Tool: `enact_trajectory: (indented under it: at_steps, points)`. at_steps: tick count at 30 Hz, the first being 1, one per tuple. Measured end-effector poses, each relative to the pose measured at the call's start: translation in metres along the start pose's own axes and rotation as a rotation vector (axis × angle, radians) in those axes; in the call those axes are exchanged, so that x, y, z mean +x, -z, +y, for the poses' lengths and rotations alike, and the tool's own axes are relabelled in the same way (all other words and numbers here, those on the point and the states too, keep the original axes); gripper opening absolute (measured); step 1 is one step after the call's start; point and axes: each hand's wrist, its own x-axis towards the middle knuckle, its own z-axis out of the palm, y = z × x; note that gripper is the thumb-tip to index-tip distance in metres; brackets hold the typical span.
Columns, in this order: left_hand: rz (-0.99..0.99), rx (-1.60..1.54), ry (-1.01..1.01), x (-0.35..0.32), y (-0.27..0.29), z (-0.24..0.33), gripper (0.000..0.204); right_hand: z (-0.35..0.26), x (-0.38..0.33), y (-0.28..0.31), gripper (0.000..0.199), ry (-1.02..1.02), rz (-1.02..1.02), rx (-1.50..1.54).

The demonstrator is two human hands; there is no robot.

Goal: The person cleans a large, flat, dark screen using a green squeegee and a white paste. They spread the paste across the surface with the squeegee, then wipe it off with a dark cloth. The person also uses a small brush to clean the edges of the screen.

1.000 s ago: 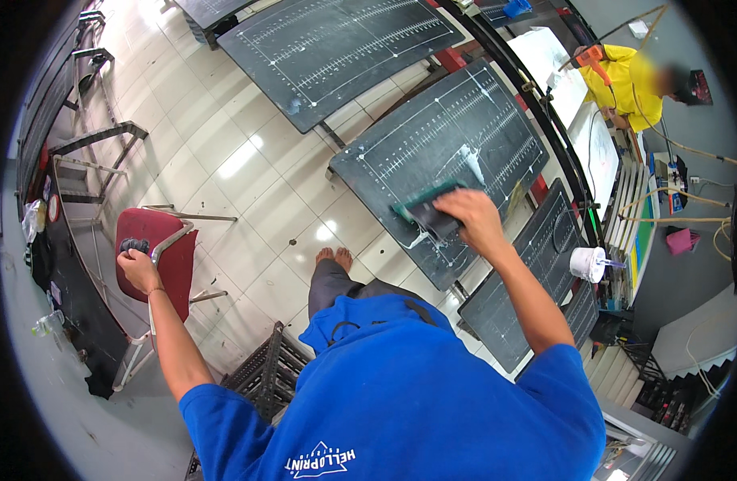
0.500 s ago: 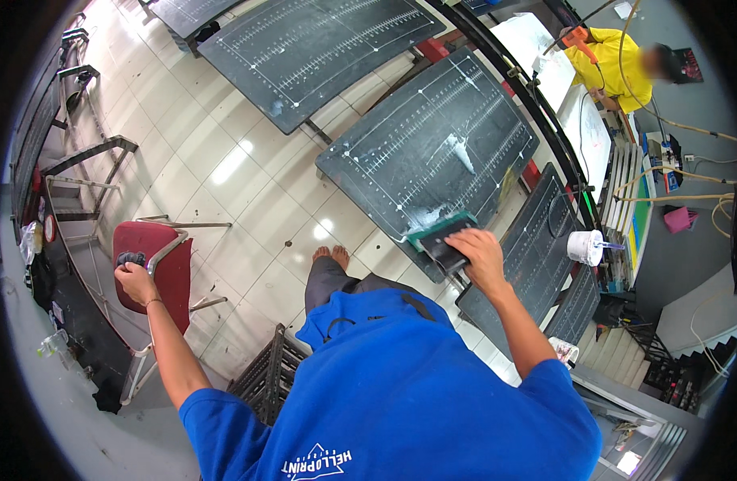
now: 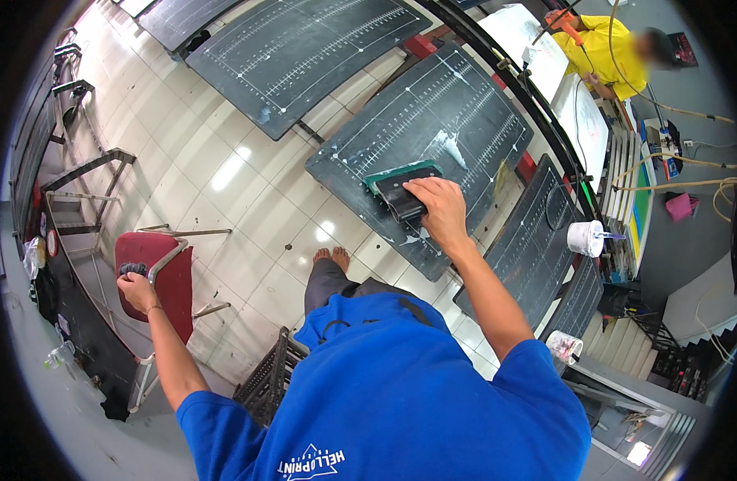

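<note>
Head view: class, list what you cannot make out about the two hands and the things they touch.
- Right hand rests on a green-edged black squeegee on a dark ruled board; its blade edge is hidden underneath.
- Left hand grips the metal arm of a red chair; the dark object at its fingers is too small to identify.
- White smear on the board: wet or dry cannot be told.
- The person's lower legs are hidden by the blue shirt.

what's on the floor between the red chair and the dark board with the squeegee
Between the red chair and the dark board lies shiny tiled floor with only the person's bare feet, seen in the head view.
</note>
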Motion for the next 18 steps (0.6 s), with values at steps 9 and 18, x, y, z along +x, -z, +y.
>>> enact_trajectory:
  at_steps: [9, 18]
  points:
    - [-0.001, 0.002, -0.015, 0.004, -0.005, -0.005, 0.033, 0.001, -0.064, 0.023, 0.055, 0.001, -0.114, 0.004]
    - [0.003, -0.004, -0.009, 0.004, -0.002, -0.003, 0.033, -0.001, -0.013, -0.011, 0.054, -0.068, 0.017, -0.019]
